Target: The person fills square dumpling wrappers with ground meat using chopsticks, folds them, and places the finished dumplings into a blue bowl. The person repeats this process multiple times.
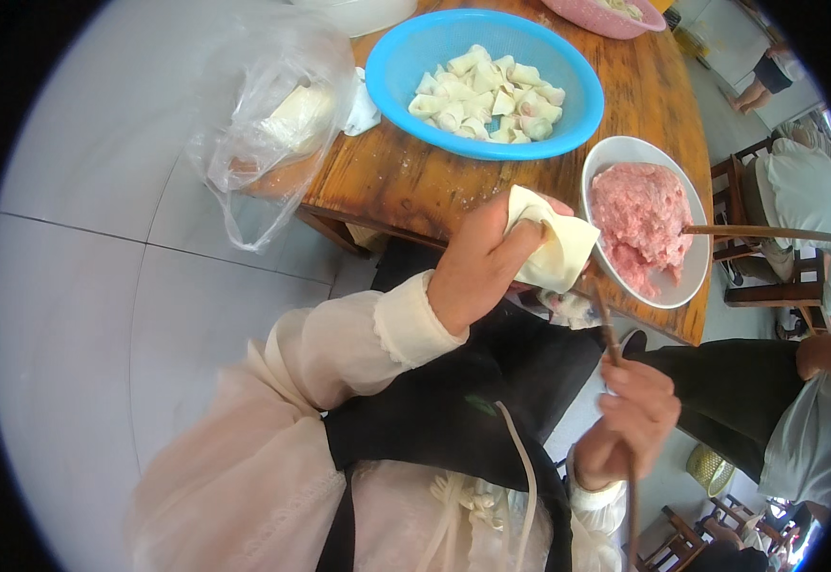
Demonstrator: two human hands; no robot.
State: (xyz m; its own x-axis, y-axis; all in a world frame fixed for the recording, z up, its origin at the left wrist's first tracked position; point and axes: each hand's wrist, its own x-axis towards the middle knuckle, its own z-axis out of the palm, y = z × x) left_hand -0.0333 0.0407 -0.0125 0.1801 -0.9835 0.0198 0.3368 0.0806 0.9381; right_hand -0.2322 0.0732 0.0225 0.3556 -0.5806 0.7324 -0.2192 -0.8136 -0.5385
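Square dough wrappers [565, 247], seemingly a small stack, are in my left hand [483, 250], my thumb pressed on top of them. This hand hovers by the near edge of the wooden table. Lower on the right, my right hand [633, 415] grips a thin wooden stick, perhaps a chopstick [607, 325], whose tip points up close to the wrappers. Pink minced meat [640, 207] fills much of a white bowl [700, 268], and another wooden stick [766, 232] juts from it. A blue plastic basket [483, 149] behind my left hand contains several folded wontons [487, 93].
A clear plastic bag [258, 136] with more wrappers [301, 118] rests on the left corner of the wooden table [415, 175]. At the back stands a pink basket [612, 21]. To the right are a nearby person's leg [737, 386], wooden chairs and a wastebasket [710, 470].
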